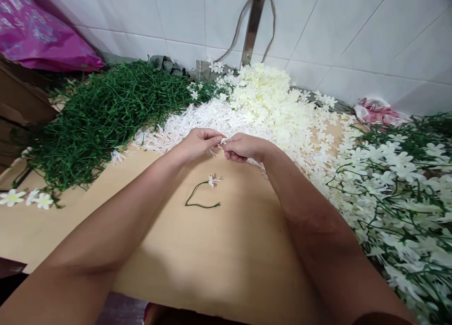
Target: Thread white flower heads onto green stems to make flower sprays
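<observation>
My left hand (200, 143) and my right hand (243, 147) meet above the middle of the table, fingertips nearly touching. Between them both pinch a small white flower piece (223, 141), mostly covered by the fingers. Nearer to me, a green stem (192, 204) with a white stamen tip (213, 181) lies bent on the table. Just behind my hands spreads a heap of white stamen pieces (197, 120), and beyond it rises a pile of pale yellow-white petals (264, 89).
Green stems (116, 108) are heaped at the left, beside a cardboard box (21, 99) and a pink bag (45, 33). Assembled white flowers (399, 174) pile up at the right. A metal strip (254, 23) stands against the tiled wall (335, 28).
</observation>
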A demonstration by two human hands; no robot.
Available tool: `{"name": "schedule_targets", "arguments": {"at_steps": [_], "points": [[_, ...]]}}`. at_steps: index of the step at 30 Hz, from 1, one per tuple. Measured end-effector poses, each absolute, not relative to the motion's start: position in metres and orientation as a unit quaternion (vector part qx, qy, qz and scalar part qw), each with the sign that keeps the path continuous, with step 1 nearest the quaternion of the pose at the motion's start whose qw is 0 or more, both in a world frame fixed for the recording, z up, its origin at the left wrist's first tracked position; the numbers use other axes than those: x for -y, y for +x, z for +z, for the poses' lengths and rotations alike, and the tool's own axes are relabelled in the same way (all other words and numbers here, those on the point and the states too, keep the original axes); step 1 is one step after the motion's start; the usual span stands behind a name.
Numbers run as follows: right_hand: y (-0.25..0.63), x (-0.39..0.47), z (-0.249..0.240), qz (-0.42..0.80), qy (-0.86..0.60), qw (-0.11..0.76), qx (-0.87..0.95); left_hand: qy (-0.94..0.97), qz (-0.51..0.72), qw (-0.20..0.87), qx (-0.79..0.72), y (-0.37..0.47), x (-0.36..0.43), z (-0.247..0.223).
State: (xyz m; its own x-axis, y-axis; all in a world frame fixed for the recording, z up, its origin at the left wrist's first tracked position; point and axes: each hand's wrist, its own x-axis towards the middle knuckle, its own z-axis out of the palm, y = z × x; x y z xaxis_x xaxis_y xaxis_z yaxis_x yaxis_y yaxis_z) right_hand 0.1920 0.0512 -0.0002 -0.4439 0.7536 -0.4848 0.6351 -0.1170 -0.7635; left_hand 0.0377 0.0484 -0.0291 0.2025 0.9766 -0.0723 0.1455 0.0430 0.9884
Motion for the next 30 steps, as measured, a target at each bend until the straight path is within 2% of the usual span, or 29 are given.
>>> {"name": "schedule_targets", "arguments": {"at_steps": [5,10,14,17,22,25,27,30], "points": [[0.192,-0.053,0.000,0.496,-0.538,0.058,0.679,0.641,0.351,0.459,-0.504,0.036,-0.048,-0.023],[0.188,-0.046,0.006,0.341,-0.539,0.073,0.767,0.650,0.376,0.414,-0.514,0.036,-0.047,-0.019],[0.185,-0.042,0.007,0.219,-0.529,0.067,0.817,0.627,0.422,0.423,-0.500,0.033,-0.048,-0.017],[0.185,-0.040,0.007,0.185,-0.524,0.067,0.829,0.630,0.410,0.445,-0.486,0.031,-0.048,-0.013],[0.185,-0.038,0.009,0.166,-0.513,0.106,0.836,0.640,0.404,0.443,-0.480,0.030,-0.046,-0.006],[0.184,-0.040,0.006,0.168,-0.516,0.169,0.823,0.625,0.420,0.444,-0.486,0.029,-0.047,-0.004],[0.185,-0.043,0.001,0.220,-0.505,0.229,0.803,0.605,0.433,0.459,-0.486,0.029,-0.047,-0.004],[0.188,-0.049,-0.004,0.401,-0.438,0.298,0.747,0.575,0.450,0.494,-0.473,0.027,-0.046,-0.003]]}}
